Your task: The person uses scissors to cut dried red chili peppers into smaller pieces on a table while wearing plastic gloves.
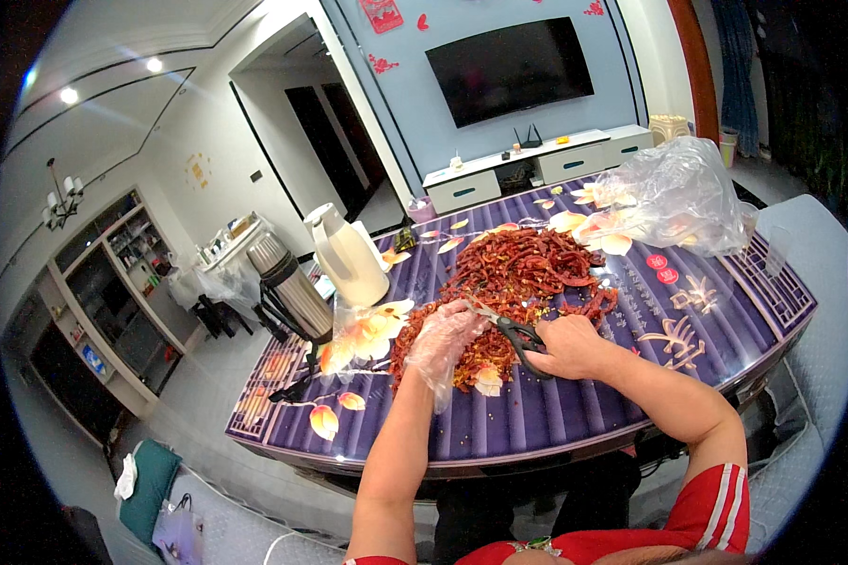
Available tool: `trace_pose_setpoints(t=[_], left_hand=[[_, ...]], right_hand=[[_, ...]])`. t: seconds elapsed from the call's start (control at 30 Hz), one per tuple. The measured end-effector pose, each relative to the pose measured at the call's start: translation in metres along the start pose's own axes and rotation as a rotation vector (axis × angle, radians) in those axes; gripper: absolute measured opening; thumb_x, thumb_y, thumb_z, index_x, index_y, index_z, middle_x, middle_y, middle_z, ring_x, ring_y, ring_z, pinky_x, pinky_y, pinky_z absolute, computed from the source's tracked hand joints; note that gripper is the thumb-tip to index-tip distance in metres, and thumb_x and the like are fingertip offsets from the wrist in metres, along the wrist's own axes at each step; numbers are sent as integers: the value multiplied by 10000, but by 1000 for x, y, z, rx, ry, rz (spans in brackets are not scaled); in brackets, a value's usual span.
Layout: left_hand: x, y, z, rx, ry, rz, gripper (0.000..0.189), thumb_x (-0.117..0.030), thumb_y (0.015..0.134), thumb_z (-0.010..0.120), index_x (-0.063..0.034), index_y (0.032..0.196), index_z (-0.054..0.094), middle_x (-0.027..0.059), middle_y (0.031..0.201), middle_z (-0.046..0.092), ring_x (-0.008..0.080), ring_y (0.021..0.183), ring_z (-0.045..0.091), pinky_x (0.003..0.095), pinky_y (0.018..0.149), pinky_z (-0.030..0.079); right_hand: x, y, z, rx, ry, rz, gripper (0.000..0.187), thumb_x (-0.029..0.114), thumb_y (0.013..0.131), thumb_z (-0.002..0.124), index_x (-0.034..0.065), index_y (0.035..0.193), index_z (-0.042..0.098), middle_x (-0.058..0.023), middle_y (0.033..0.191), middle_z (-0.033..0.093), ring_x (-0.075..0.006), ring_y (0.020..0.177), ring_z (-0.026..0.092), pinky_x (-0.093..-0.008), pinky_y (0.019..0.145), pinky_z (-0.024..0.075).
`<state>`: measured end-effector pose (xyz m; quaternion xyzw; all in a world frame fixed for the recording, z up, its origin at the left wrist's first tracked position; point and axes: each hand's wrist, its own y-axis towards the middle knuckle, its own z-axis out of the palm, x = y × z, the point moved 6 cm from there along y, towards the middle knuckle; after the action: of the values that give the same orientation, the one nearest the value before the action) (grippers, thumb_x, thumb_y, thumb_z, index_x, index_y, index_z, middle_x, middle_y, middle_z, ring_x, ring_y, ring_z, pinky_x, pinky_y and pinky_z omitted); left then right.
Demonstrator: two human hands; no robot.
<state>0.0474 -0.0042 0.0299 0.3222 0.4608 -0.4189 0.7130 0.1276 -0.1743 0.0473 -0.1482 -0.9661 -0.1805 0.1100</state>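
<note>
A heap of cut dried red chili peppers (516,265), with pale seeds among the pieces, is spread over the middle of a glossy purple table (537,424) with a flower print. My left hand (449,332) wears a clear plastic glove and is at the heap's near left side. Its fingers are bent towards the scissor blades; whether a pepper is between them is too small to tell. My right hand (569,346) grips the black handles of a pair of scissors (516,332). The metal blades point left and meet the gloved fingertips above the peppers.
A cream thermos jug (346,258) and a steel vacuum flask (290,286) stand left of the heap. A crumpled clear plastic bag (678,198) lies at the far right, beside a clear plastic cup (777,251). Beyond the table is a white TV cabinet (572,166).
</note>
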Motion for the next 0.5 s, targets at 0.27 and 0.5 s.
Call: trace_pose_setpoints(t=[0.27, 0.5], left_hand=[[-2, -3, 14, -148, 275, 43, 236, -206, 828, 616, -47, 942, 484, 60, 793, 578, 134, 655, 579, 232, 548, 447], [11, 4, 11, -148, 304, 217, 224, -142, 822, 617, -12, 881, 444, 70, 702, 556, 110, 572, 540, 233, 501, 433]], right_hand=[[-4, 1, 1, 15, 52, 49, 487, 422, 771, 475, -47, 693, 581, -231, 672, 595, -379, 669, 598, -454, 659, 472], [-4, 2, 10, 21, 60, 64, 491, 412, 772, 480, -58, 669, 580, -233, 655, 587, -382, 665, 594, -462, 663, 466]])
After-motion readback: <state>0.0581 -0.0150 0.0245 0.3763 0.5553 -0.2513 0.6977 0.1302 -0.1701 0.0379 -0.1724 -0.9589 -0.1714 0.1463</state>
